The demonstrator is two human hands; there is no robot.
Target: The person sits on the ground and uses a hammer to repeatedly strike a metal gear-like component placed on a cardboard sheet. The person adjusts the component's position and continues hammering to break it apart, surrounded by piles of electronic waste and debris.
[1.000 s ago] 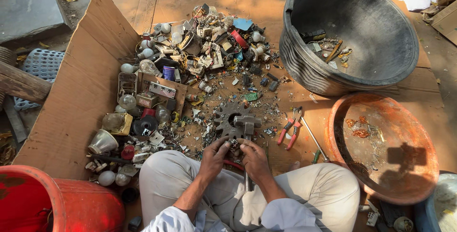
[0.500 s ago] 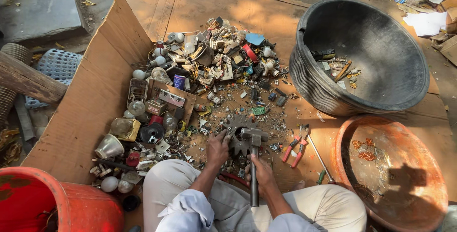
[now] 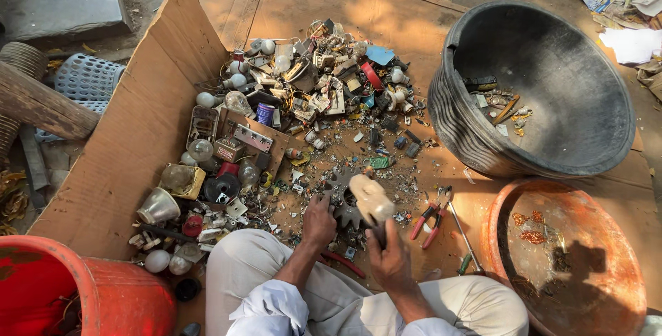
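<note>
1. On the cardboard sheet (image 3: 117,170), right in front of the seated person's knees, lies a dark toothed metal gear (image 3: 343,201) used as a small anvil.
2. Left hand (image 3: 318,222): fingers pressed down at the gear's near-left edge, closed narrow on something small there; too small to tell what it is.
3. Right hand (image 3: 391,261): fingers wrapped tight round the handle of a hammer (image 3: 371,199), head raised and motion-blurred directly over the gear.
4. Key relation: gear sits just ahead of both hands, hammer head above it, handle's long axis running from the right hand forward and slightly left toward the gear. Left hand is the nearer one, touching the gear; right hand sits back by the knee.
5. Just right of the gear: red-handled pliers (image 3: 429,220) and a thin screwdriver (image 3: 463,238), flat on the cardboard, apart from both hands.
6. Farther ahead: scrap pile (image 3: 303,95) of bulbs, circuit bits, plastic.
7. Right side: black tub (image 3: 552,164) holding a few parts, and an orange basin (image 3: 607,239) nearer with copper scraps.
8. Near left: red bucket (image 3: 103,294).
</note>
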